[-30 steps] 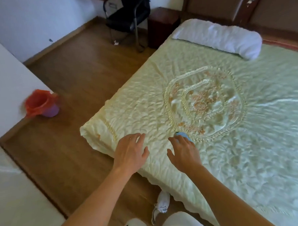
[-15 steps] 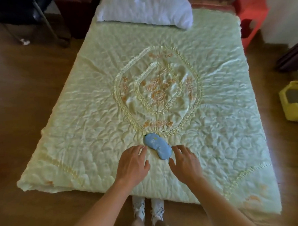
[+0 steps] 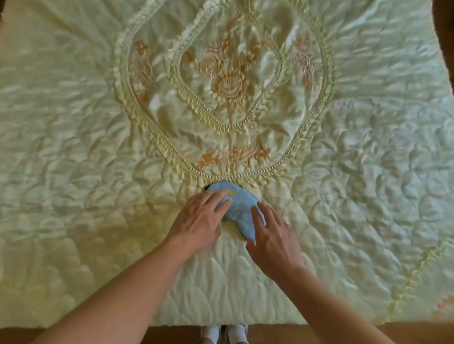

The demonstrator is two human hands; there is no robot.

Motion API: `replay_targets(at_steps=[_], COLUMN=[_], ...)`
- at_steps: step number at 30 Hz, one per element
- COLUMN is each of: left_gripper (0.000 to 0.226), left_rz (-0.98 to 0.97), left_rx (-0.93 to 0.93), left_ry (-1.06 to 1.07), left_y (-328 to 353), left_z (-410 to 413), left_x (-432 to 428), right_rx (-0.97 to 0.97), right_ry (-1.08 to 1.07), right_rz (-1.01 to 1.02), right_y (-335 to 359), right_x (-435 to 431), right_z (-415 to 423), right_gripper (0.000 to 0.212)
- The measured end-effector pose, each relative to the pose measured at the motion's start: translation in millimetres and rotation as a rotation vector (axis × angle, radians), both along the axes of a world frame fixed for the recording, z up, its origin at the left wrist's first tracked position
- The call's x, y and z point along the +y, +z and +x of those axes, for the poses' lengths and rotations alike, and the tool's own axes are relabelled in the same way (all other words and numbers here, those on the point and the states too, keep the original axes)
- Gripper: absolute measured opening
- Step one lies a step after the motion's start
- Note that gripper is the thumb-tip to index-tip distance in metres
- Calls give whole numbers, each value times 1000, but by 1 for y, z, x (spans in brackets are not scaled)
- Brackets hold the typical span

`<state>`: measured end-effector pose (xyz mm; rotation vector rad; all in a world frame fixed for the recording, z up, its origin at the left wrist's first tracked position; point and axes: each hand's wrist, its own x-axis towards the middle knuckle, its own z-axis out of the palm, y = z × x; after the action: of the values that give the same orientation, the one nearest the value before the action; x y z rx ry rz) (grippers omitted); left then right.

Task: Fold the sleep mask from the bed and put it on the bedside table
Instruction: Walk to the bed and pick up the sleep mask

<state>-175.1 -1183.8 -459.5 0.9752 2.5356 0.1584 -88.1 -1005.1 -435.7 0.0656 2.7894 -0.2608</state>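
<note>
your left hand [image 3: 200,222] lies flat, palm down, on the bed [image 3: 64,158], with its fingers [image 3: 216,198] spread out loose. the fingertips rest on the left, far end of the sleep mask [image 3: 239,209]. the hand is not closed around anything; it just touches the top of the mask.

the sleep mask is light blue with a small yellow mark near its far end. it lies flat on the pale yellow bed cover, close to the near edge of the bed and about midway between the left and right edges. its far end sits right at the bottom of the big frilly ring [image 3: 247,175] sewn on the cover. inside that ring there are orange sewn flowers [image 3: 227,80]. the mask runs at a slant, from far left to near right. it is not folded yet.

your right hand [image 3: 273,240] is also loose and palm down, fingers apart. it rests on the near, right end of the mask and covers part of it. it does not grip the mask.

below the near edge of the bed you can see brown floor [image 3: 84,334] and your two white shoes [image 3: 224,333], side by side.
</note>
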Motion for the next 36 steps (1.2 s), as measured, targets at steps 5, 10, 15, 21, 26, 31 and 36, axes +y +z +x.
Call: replay_targets(at_steps=[5, 10, 15, 21, 26, 31, 36], left_gripper=[72, 46, 33, 26, 15, 15, 20], left_rz=[68, 147, 225, 308, 375, 642, 852], left_rx=[62, 169, 284, -163, -599, -773, -837], left_ry=[-180, -171, -86, 150, 371, 579, 817], left_y=[-49, -62, -60, -3, 78, 197, 311], left_z=[-12, -12, -12, -14, -12, 11, 44], left_x=[14, 23, 37, 48, 42, 42, 40], right_rx=[10, 63, 124, -19, -95, -29, -74], right_ry=[-24, -53, -89, -330, -626, -784, -828], right_rz=[7, 31, 6, -290, -754, -1228, -1525], right_y=[-44, -63, -59, 12, 105, 208, 298], right_x=[0, -4, 6, 41, 63, 59, 40], right_z=[2, 4, -3, -23, -45, -47, -35], right_gripper=[88, 81, 32, 20, 19, 25, 29])
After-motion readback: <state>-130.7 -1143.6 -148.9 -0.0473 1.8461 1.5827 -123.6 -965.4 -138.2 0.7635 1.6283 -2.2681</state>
